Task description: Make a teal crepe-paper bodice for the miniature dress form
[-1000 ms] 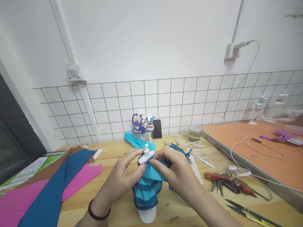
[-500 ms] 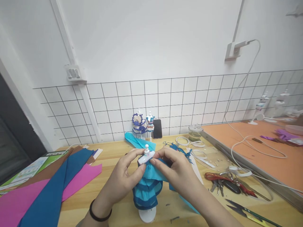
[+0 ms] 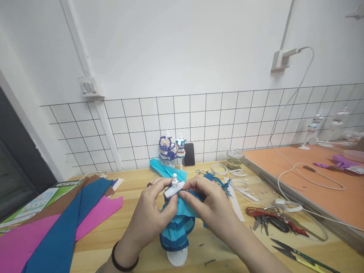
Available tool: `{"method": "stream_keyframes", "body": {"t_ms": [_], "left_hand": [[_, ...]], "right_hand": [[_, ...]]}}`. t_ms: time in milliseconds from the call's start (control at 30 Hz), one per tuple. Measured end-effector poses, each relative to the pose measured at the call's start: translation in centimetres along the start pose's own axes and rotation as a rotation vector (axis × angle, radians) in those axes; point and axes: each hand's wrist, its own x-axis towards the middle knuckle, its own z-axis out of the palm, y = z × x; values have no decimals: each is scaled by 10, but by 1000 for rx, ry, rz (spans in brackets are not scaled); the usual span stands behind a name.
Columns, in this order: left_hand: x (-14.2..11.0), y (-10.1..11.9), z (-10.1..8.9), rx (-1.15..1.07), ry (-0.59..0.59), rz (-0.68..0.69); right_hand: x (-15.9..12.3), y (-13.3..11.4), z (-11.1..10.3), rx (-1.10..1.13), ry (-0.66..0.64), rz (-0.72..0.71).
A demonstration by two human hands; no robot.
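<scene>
Beneath the left hand (image 3: 152, 208) and right hand (image 3: 213, 201) ran the pale wooden bench (image 3: 93, 250). Between their grips, long axis near upright, stood a white plastic dress form (image 3: 173, 190) in crinkled turquoise-and-blue tiers (image 3: 174, 229); the left clasped its shoulder, the right, equally near, pinched the turquoise upper layer (image 3: 184, 208).

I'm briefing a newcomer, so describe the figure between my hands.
On the pale wooden table, front and centre, between your left hand and right hand, is a small white dress form on a round white base. Unlike the purple-trimmed dress form and the slim white dress form behind, it wears full turquoise tiers.
</scene>
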Motion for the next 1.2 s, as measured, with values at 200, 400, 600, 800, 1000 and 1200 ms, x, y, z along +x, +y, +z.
{"method": "stream_keyframes", "body": {"t_ms": [200,400,600,800,1000,1200], "left_hand": [[0,0,-4,-4,-22,-39],[0,2,-7,-20,-28,-50],[0,1,-5,-28,3,-77],[3,-5,-9,-46,47,-84],[7,-16,-22,-65,146,-157],[8,-19,-32,-107,172,-354]], "right_hand": [[-1,-1,-3,-66,-33,-71],[-1,-1,-4,-85,-29,-123],[-1,1,-3,-58,-24,-157],[0,5,-2,-40,11,-176],[-1,3,-2,-69,-26,-150],[-4,0,5,-212,-131,-169]]}}
